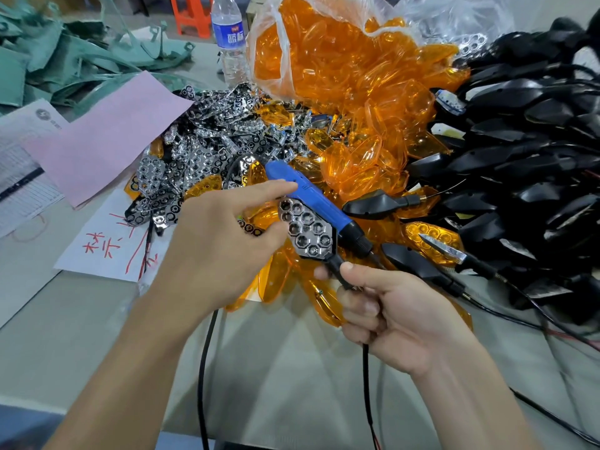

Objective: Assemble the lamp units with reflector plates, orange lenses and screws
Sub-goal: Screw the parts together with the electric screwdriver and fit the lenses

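Handwriting [107, 248] in red Chinese characters marks white sheet [81, 264] beside reflector plates [194, 141].

Bare tabletop [292, 368] lies open near the front edge — crossed by two black cables [204, 352]. Beyond, heaps of reflector plates [194, 141], orange lenses [357, 102] and lamp housings [519, 157] block passage.

The lenses [350, 76] are orange, reflector plates [194, 141] chrome with honeycomb cells, lamp housings [519, 164] black, screwdriver [311, 196] blue, paper [107, 138] pink.

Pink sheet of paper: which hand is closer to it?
Left. The left hand lies just right of the pink sheet, forefinger by the blue screwdriver; the right hand is farther right, gripping the lamp unit by its stem.
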`<action>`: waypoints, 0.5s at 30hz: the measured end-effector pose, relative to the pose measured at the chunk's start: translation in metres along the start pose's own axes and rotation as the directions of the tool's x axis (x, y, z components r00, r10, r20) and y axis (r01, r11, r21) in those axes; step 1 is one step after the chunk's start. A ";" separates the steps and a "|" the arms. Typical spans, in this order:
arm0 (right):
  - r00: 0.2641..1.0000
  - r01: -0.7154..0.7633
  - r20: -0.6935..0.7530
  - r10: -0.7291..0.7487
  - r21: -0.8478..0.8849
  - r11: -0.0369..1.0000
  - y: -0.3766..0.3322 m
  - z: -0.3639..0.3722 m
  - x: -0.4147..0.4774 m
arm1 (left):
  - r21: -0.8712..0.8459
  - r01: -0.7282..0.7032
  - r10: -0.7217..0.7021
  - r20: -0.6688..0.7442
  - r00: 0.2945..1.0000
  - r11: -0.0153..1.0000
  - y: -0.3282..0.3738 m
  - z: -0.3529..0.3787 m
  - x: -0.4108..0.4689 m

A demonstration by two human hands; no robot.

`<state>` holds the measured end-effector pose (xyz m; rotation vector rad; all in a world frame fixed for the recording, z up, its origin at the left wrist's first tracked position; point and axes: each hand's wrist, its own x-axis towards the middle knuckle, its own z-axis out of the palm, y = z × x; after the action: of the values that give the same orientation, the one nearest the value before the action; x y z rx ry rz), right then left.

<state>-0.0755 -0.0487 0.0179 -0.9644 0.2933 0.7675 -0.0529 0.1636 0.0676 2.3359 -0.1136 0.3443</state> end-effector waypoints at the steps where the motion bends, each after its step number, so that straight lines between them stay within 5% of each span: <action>1: 1.000 -0.001 0.001 0.001 0.001 1.000 0.000 0.000 0.000 | -0.010 0.028 -0.028 0.000 1.000 1.000 -0.001 -0.001 0.001; 11: 1.000 -0.003 -0.005 0.003 -0.009 1.000 0.001 -0.001 0.002 | -0.168 0.105 -0.122 -0.091 0.988 0.980 -0.005 0.005 -0.003; 15: 1.000 -0.002 -0.006 0.002 -0.015 1.000 0.003 -0.001 0.002 | -0.438 0.132 -0.155 -0.016 0.988 0.889 -0.008 0.003 0.004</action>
<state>-0.0757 -0.0476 0.0145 -0.9808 0.2939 0.7699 -0.0473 0.1675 0.0616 1.8750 0.0091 0.2710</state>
